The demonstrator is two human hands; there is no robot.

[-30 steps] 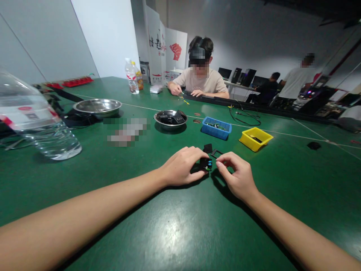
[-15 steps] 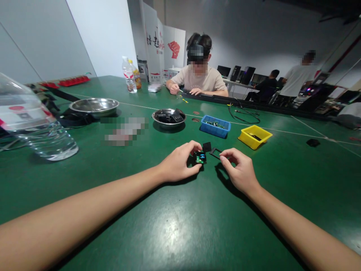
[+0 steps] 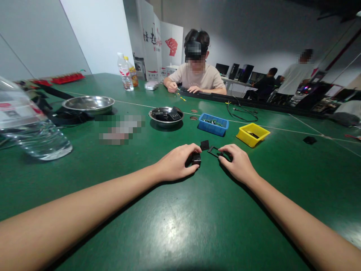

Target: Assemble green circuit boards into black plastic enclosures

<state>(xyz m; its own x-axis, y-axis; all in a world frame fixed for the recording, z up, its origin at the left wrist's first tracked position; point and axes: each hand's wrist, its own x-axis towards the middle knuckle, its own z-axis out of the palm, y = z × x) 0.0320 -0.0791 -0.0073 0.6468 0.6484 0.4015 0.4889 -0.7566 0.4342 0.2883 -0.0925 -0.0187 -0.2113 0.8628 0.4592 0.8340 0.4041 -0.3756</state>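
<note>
Between the thumb and fingers of my left hand [image 3: 178, 162] is a small black box [image 3: 196, 159], close to the green table top. My right hand [image 3: 238, 162] has its thumb and fingertips at the right end of a thin black rectangular frame [image 3: 214, 151], which lies low at the table. A flat black square piece [image 3: 204, 145] rests on the table just beyond the box, left of the frame. The inside of the box does not show.
Beyond my hands stand a metal bowl [image 3: 166, 122] of black parts, a blue tray [image 3: 213, 129] of green boards and a yellow tray [image 3: 251, 140]. A large water bottle [image 3: 34, 131] is at left. A person [image 3: 201, 77] sits opposite.
The black box in my left hand has turned, so the green board inside no longer shows. My right hand has lowered with the black frame to the table. The view has shifted slightly.
</note>
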